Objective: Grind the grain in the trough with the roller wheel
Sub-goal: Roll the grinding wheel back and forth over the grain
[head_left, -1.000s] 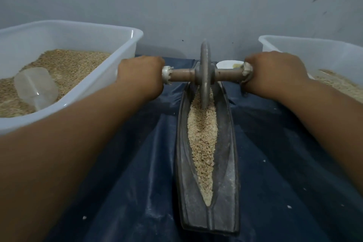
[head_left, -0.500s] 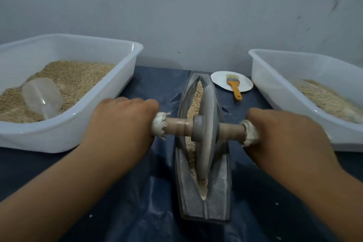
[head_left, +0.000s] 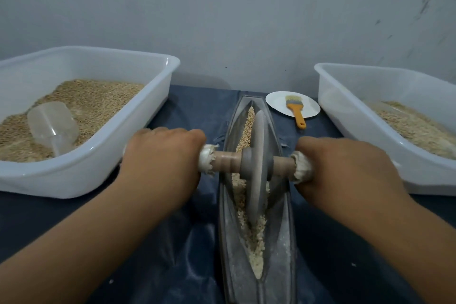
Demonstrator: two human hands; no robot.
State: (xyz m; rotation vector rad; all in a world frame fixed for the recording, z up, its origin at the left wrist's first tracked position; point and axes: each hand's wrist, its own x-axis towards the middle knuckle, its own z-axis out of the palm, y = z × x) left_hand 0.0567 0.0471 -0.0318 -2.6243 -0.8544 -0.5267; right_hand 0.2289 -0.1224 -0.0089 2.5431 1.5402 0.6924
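Note:
A long grey boat-shaped trough [head_left: 283, 242] lies lengthwise on the dark blue cloth in front of me. Pale grain [head_left: 249, 237] fills its central groove. The grey roller wheel [head_left: 256, 168] stands upright in the groove near the trough's middle, on a wooden axle with cloth-wrapped ends. My left hand [head_left: 160, 163] grips the axle's left end and my right hand [head_left: 345, 168] grips its right end. The fingers are curled under the axle and hidden.
A white tub [head_left: 103, 163] of grain with a clear plastic scoop [head_left: 53, 126] stands on the left. Another white tub [head_left: 350, 111] of grain stands on the right. A white plate [head_left: 276, 101] with an orange-handled brush [head_left: 297, 112] sits behind the trough, by the wall.
The wheel rolled from the trough's far end back toward me, to the middle then nearly still. My hands came back with it. The plate and brush came into sight.

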